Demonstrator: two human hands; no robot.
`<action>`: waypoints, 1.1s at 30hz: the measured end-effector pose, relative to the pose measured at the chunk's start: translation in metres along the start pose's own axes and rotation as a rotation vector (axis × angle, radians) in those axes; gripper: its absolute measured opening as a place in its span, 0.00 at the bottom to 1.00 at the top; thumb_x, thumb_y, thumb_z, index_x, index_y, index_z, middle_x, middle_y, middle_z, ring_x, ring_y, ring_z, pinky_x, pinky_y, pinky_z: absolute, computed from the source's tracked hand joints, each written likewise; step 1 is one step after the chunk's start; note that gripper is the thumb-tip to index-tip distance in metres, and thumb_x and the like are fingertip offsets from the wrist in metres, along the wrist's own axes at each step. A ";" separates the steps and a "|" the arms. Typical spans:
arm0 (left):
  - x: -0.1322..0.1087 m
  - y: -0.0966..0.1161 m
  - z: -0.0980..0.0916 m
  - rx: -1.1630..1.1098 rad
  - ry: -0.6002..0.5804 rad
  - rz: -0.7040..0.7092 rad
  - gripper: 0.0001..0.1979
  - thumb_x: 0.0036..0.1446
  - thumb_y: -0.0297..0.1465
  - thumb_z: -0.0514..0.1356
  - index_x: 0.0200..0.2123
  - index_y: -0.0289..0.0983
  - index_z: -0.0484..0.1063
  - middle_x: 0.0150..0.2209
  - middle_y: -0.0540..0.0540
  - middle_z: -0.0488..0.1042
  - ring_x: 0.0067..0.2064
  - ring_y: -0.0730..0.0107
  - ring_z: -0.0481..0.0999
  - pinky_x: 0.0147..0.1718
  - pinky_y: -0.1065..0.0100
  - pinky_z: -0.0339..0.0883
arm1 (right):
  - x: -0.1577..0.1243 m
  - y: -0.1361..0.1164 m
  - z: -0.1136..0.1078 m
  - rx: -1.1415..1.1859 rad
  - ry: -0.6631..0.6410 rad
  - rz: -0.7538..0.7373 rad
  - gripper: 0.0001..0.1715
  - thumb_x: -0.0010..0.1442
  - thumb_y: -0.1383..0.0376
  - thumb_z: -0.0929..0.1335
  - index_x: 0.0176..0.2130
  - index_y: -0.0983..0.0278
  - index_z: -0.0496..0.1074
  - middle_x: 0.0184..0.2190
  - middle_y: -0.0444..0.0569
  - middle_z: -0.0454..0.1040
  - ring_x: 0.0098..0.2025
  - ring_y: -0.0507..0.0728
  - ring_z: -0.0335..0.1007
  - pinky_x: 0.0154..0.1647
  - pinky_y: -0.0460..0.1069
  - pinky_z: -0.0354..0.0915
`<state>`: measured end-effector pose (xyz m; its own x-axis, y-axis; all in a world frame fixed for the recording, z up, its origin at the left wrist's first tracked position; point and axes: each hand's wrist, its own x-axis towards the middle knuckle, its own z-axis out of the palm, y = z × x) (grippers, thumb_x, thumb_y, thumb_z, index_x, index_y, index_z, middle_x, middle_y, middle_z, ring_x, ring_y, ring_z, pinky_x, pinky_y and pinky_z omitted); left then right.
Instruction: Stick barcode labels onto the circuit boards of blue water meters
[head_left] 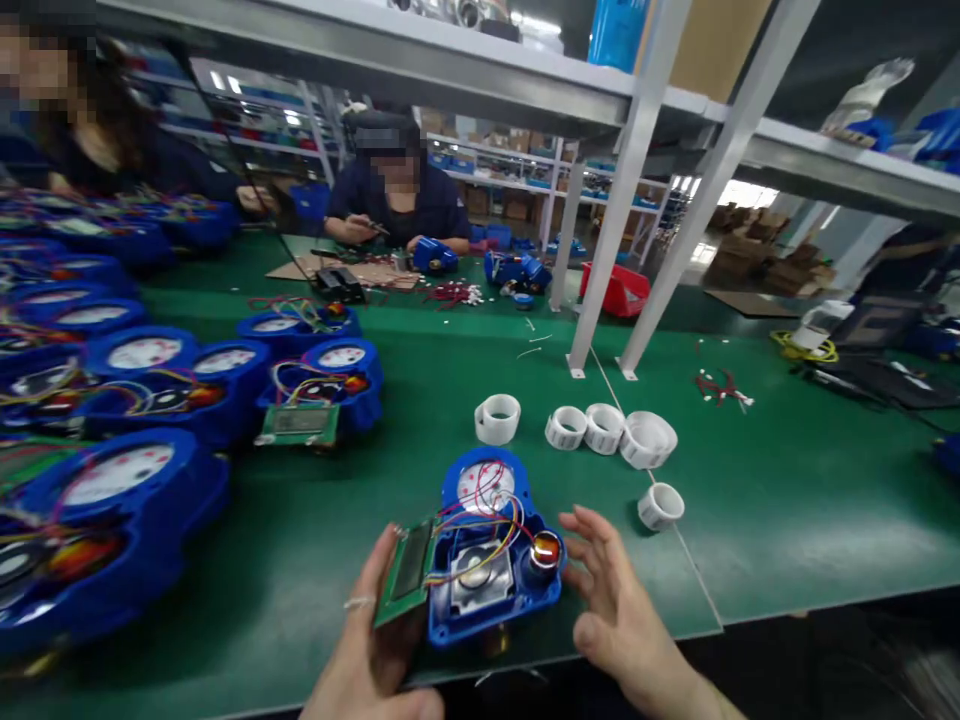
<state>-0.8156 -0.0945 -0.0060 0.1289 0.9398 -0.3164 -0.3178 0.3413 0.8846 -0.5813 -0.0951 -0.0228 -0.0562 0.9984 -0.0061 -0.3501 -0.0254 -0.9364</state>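
In front of me at the table's near edge lies a blue meter housing [442, 622], its inside facing up. It has a round white disc with red wires, a metal-framed round part and a shiny orange-brown cylinder. A green circuit board with a display [409, 570] hangs on wires at its left side, tilted. My left hand [367, 640] is beside that board, fingers stretched along its outer side and thumb apart; whether it bears any weight is hidden. My right hand [615, 610] is open at the housing's right side, fingertips close to the cylinder, thumb spread.
Several white label rolls [497, 420] stand beyond the housing. Many similar blue housings [150, 500] fill the left. Metal shelf posts [611, 220] rise from the green table [420, 400]. Across it, a person [397, 190] works; another person [142, 150] is at far left. A red bin [622, 290] stands behind.
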 end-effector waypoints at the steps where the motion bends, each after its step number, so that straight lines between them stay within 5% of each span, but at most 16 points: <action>1: -0.003 0.000 0.005 -0.056 -0.020 -0.006 0.70 0.26 0.49 0.78 0.68 0.61 0.38 0.70 0.43 0.54 0.69 0.33 0.51 0.67 0.39 0.43 | 0.000 0.003 0.002 0.042 -0.027 0.023 0.53 0.44 0.40 0.76 0.62 0.53 0.59 0.64 0.58 0.60 0.60 0.68 0.65 0.58 0.61 0.64; 8: -0.007 -0.006 0.012 -0.159 -0.047 0.112 0.65 0.36 0.41 0.78 0.68 0.61 0.38 0.67 0.44 0.62 0.68 0.44 0.57 0.66 0.50 0.52 | -0.001 0.009 0.008 0.093 -0.100 0.119 0.51 0.48 0.46 0.77 0.63 0.50 0.56 0.64 0.55 0.64 0.62 0.66 0.65 0.62 0.60 0.62; 12: 0.002 -0.005 0.004 -0.160 -0.139 0.105 0.61 0.39 0.36 0.77 0.70 0.51 0.44 0.66 0.38 0.62 0.67 0.41 0.60 0.64 0.49 0.56 | -0.004 0.012 0.000 0.004 -0.135 0.093 0.51 0.51 0.42 0.74 0.65 0.53 0.55 0.64 0.56 0.63 0.65 0.68 0.61 0.65 0.62 0.57; 17: 0.006 -0.004 0.002 -0.241 -0.084 0.174 0.49 0.43 0.39 0.75 0.66 0.48 0.56 0.65 0.41 0.65 0.65 0.46 0.64 0.61 0.57 0.60 | -0.003 -0.023 -0.007 -0.503 -0.091 -0.277 0.50 0.56 0.44 0.72 0.67 0.51 0.49 0.70 0.53 0.50 0.72 0.70 0.43 0.70 0.66 0.44; 20: 0.007 -0.001 0.005 -0.252 -0.079 0.224 0.44 0.45 0.38 0.74 0.64 0.49 0.60 0.63 0.44 0.68 0.64 0.49 0.65 0.60 0.61 0.62 | 0.015 -0.063 0.019 -0.789 -0.299 -0.650 0.49 0.58 0.55 0.73 0.68 0.51 0.46 0.67 0.52 0.55 0.70 0.67 0.46 0.70 0.64 0.47; 22: 0.006 0.004 0.007 -0.260 -0.100 0.247 0.44 0.45 0.40 0.74 0.64 0.49 0.60 0.63 0.44 0.68 0.65 0.49 0.64 0.60 0.61 0.62 | 0.034 -0.084 0.046 -0.976 -0.504 -0.747 0.48 0.58 0.59 0.73 0.68 0.55 0.47 0.66 0.55 0.58 0.69 0.67 0.50 0.69 0.64 0.48; 27: -0.007 0.020 0.009 -0.271 -0.172 0.287 0.48 0.46 0.43 0.73 0.67 0.45 0.56 0.67 0.44 0.61 0.70 0.46 0.51 0.66 0.56 0.53 | 0.072 -0.094 0.093 -1.254 -0.734 -0.688 0.44 0.54 0.61 0.75 0.63 0.67 0.56 0.57 0.60 0.70 0.57 0.70 0.64 0.61 0.66 0.57; 33: -0.022 0.031 0.007 -0.321 -0.191 0.326 0.49 0.45 0.46 0.71 0.67 0.44 0.56 0.68 0.43 0.60 0.72 0.45 0.47 0.69 0.52 0.47 | 0.067 -0.089 0.103 -1.203 -0.736 -0.672 0.36 0.56 0.66 0.72 0.60 0.67 0.59 0.53 0.59 0.72 0.55 0.67 0.66 0.58 0.64 0.61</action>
<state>-0.8221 -0.1045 0.0306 0.1343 0.9894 0.0543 -0.6398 0.0447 0.7672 -0.6504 -0.0308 0.0960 -0.7564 0.5572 0.3426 0.4078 0.8113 -0.4190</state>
